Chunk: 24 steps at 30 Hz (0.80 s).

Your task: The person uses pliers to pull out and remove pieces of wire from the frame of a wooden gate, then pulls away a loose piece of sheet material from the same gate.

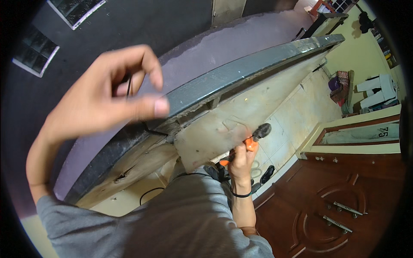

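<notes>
My left hand is raised above the dark grey top edge of a gate-like panel. It is blurred, its fingers curved and its thumb apart from them. A thin dark line shows between the fingers, too fine to name. Lower down, beside the panel's pale face, my right hand is wrapped round an orange-and-black hand tool. The tool's blunt, rounded dark end points away from me, and a second orange part shows on the other side of the fist. Most of its grip is hidden by my fingers.
A brown carved wooden door with metal handles stands at the lower right. Dark shoes lie on the tiled floor. A thin black cable hangs near my waist. Clothes are piled at the far right.
</notes>
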Each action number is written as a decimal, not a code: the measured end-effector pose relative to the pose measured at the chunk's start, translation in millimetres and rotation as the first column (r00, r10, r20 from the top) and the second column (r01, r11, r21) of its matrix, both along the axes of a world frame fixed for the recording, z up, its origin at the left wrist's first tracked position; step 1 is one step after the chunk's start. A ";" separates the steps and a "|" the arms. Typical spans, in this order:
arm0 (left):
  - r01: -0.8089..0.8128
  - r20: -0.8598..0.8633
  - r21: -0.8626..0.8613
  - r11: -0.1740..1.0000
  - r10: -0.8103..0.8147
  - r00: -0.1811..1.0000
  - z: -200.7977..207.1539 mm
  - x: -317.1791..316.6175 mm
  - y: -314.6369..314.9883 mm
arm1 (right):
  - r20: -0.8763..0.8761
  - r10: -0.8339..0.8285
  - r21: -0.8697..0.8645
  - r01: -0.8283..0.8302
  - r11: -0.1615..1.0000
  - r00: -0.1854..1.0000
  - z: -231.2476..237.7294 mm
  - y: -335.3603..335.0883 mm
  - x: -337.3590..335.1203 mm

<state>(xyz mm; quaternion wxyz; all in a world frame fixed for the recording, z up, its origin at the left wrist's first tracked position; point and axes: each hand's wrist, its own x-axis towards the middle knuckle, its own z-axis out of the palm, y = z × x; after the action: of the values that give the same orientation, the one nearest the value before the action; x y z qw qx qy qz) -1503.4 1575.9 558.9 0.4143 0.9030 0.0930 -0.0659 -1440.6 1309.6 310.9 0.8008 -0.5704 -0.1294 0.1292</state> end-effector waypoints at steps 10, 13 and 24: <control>0.222 0.066 0.799 0.559 -0.447 0.892 -41.2 -68.2 -162.5 | -0.007 0.320 0.316 -0.302 0.899 0.947 -10.8 -33.5 -0.4; 0.118 0.166 0.796 0.594 -0.402 0.900 -63.8 -61.9 -187.2 | 0.015 0.509 0.415 -0.468 0.780 0.861 -2.6 -84.9 -14.6; -0.437 -0.437 -0.899 -0.025 0.090 0.895 -228.4 -35.2 -294.3 | 0.353 0.338 -0.441 -0.164 0.883 0.872 6.9 -195.1 -20.1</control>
<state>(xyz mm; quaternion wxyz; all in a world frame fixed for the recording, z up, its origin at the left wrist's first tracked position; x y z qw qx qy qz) -1538.6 1281.6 330.5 0.9082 0.3085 0.2436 -0.1436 -1460.8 1114.5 317.8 0.5970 -0.7126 -0.3441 0.1319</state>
